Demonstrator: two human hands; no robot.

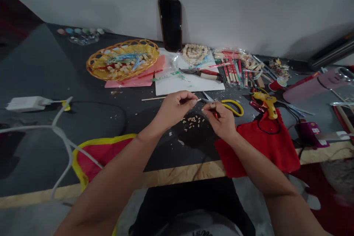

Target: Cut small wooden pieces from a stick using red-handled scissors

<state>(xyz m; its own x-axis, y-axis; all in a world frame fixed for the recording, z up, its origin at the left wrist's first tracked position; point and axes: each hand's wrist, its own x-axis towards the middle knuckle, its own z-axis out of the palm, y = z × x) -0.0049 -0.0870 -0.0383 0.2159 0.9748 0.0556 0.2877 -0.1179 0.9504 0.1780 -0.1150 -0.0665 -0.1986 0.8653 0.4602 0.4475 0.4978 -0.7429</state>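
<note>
My left hand (178, 107) is closed, thumb and finger pinching a thin pale wooden stick (198, 100) whose tip pokes out to the right. Another length of pale stick (152, 99) shows to the left behind that hand; I cannot tell if it is the same piece. Close by on the right, my right hand (222, 118) is closed, with a bit of red at its fingers that is too small to name. Small cut wooden pieces (193, 121) lie scattered on the dark table below both hands. Scissors with yellow handles (235, 107) lie just behind my right hand.
A wicker basket (92, 62), white board (166, 86), pliers (210, 75) and leaning phone (170, 24) stand farther back. To the right are a yellow glue gun (266, 102), red cloth (260, 143) and pink bottle (309, 87). A white cable (59, 132) crosses the left.
</note>
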